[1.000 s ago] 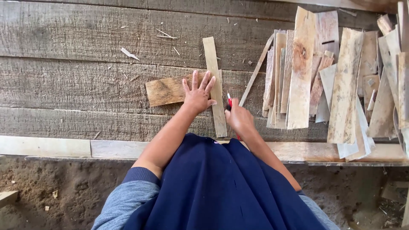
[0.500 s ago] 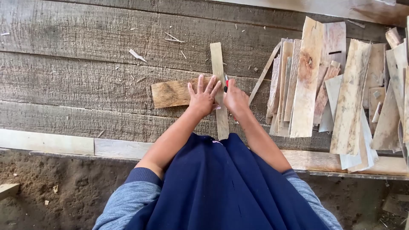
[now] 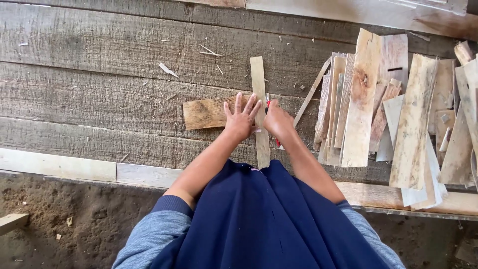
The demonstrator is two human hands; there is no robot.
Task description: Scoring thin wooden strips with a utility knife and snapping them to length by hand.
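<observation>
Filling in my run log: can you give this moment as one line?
left hand: flat on narrow strip and short board | right hand: grips red pencil beside strip | offcut pile: right

Weathered grey planks (image 3: 99,99) run left to right as the work surface, strewn with pale splinters (image 3: 168,69); a lighter board (image 3: 55,167) edges the near side; below it lies bare brown dirt (image 3: 74,219); a stack of pale offcuts (image 3: 398,109) lies at right; a pale beam (image 3: 373,10) crosses the far edge; daylight is soft and even.
</observation>
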